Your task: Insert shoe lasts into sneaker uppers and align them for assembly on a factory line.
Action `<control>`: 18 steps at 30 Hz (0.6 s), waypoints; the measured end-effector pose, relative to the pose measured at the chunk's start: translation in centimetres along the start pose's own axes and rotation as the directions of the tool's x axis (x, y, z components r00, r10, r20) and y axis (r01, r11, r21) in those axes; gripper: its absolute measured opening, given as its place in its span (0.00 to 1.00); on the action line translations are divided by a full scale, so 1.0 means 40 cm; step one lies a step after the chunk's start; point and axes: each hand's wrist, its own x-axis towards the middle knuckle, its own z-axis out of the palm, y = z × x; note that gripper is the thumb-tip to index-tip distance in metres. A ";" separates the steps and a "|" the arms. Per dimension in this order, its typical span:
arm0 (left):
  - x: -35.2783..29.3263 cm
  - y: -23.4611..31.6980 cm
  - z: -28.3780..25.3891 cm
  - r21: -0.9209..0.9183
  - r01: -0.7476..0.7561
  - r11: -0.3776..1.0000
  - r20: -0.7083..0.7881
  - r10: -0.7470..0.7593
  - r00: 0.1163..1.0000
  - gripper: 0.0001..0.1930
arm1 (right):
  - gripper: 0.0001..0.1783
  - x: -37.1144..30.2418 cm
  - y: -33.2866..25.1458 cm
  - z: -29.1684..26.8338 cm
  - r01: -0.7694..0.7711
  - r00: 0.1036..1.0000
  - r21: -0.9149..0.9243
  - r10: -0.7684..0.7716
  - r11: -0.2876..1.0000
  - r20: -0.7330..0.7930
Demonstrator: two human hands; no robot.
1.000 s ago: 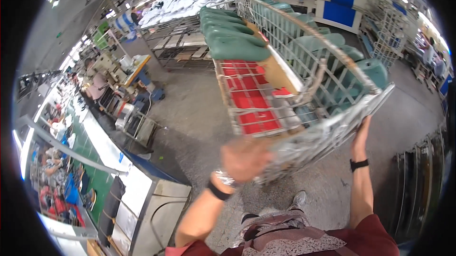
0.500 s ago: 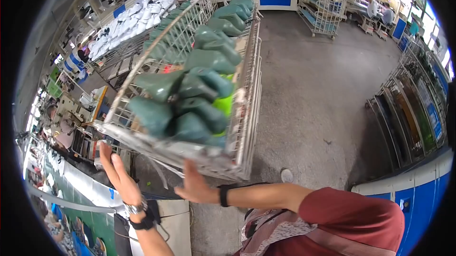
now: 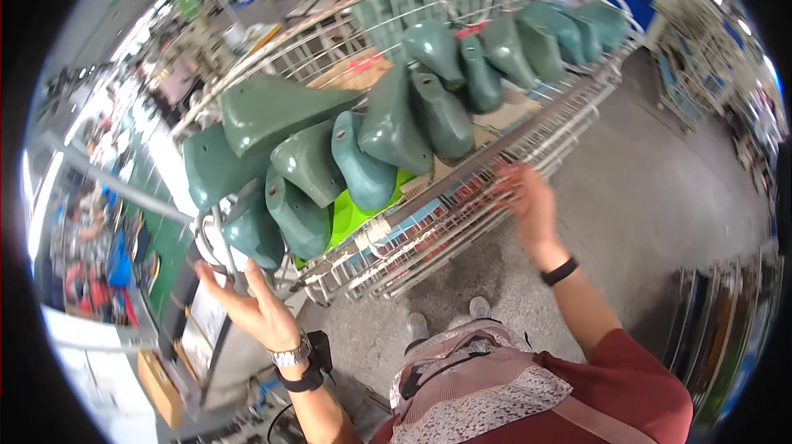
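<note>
A white wire cart [image 3: 540, 132] stands right before me, loaded with glossy green shoe lasts [image 3: 396, 126] lying in rows. Beside the cart's near left end, my left hand [image 3: 262, 314] has its fingers spread and holds nothing. Its fingertips are close to the end bars, just below a dark green last [image 3: 252, 228]; whether they touch cannot be made out. My right hand [image 3: 532, 211] is at the cart's long near side, somewhat blurred. Its fingers reach out toward the side wires, thumb apart, with nothing seen in them.
Bright green sheet material [image 3: 351, 217] lies under the lasts. Another wire rack [image 3: 689, 73] stands at the far right, and a rack with upright panels [image 3: 722, 337] at the lower right. My shoes [image 3: 479, 307] are on the grey floor close to the cart.
The cart now lies more crosswise in view, its far end swung to the right. My right hand has gone from the near end to the long side; my left hand is lower, by the end.
</note>
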 end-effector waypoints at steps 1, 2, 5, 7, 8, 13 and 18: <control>-0.012 -0.003 0.001 -0.168 0.122 0.978 0.003 -0.123 0.992 0.32 | 0.29 0.071 0.010 -0.064 -0.019 1.000 0.117 0.020 0.993 -0.010; -0.008 -0.041 -0.018 0.026 0.058 0.998 -0.073 -0.056 0.996 0.30 | 0.34 0.108 -0.025 -0.057 -0.080 0.996 0.209 0.070 0.975 0.053; 0.046 -0.072 0.034 -0.080 0.156 0.984 -0.178 -0.168 0.970 0.22 | 0.31 0.343 0.060 -0.328 -0.370 0.676 0.558 -0.197 0.743 0.710; 0.048 -0.095 0.007 0.111 0.131 0.985 -0.249 -0.100 0.963 0.19 | 0.29 0.240 -0.069 -0.060 -0.246 0.962 0.381 0.176 0.891 0.209; 0.054 -0.081 0.015 0.134 0.106 0.985 -0.259 -0.069 0.963 0.17 | 0.27 0.232 -0.074 -0.033 -0.192 0.981 0.389 0.173 0.901 0.084; 0.138 -0.087 0.058 0.117 0.095 0.989 -0.216 -0.068 0.974 0.15 | 0.19 0.277 -0.072 -0.040 -0.098 0.987 0.312 0.134 0.945 -0.094; 0.286 -0.259 0.112 0.070 -0.038 0.997 -0.197 0.051 0.979 0.19 | 0.17 0.309 0.005 0.048 -0.113 0.990 0.375 0.136 0.920 -0.034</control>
